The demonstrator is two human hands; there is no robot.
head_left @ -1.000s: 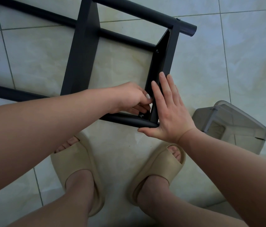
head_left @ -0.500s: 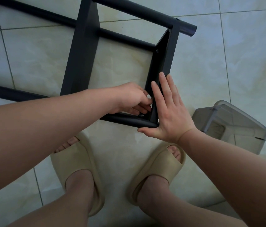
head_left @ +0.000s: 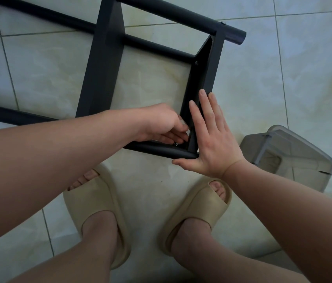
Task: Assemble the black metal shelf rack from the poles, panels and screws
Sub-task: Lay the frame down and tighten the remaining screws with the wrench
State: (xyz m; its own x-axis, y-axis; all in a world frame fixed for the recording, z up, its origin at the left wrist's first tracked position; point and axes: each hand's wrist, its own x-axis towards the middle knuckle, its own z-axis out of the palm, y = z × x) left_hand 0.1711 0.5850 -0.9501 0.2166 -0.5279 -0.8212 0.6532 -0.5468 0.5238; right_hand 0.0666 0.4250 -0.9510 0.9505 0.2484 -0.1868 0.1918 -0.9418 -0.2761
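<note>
The black shelf rack [head_left: 104,64] lies on its side on the tiled floor [head_left: 304,78], running from nine o'clock up to one o'clock in front of me. The corner I am working on is just ahead of my slippers [head_left: 197,203].

My right hand [head_left: 214,144] lies flat against the end panel [head_left: 206,78]. Its fingers are straight and close together, pointing to twelve o'clock, and the thumb hooks under the end of the near pole [head_left: 161,150].

My left hand [head_left: 161,123] reaches in from nine o'clock. Its fingers are curled tight into the joint, right over a small screw [head_left: 176,144]. Whether they actually pinch it I cannot tell.

I judge the steel to be stiff and fairly light, but the frame looks loose until that screw bites. The painted tube looks slick, so I would brace the flat panel rather than the pole. The screw is tiny and easy to drop. A grey plastic box [head_left: 289,158] sits at three o'clock.
</note>
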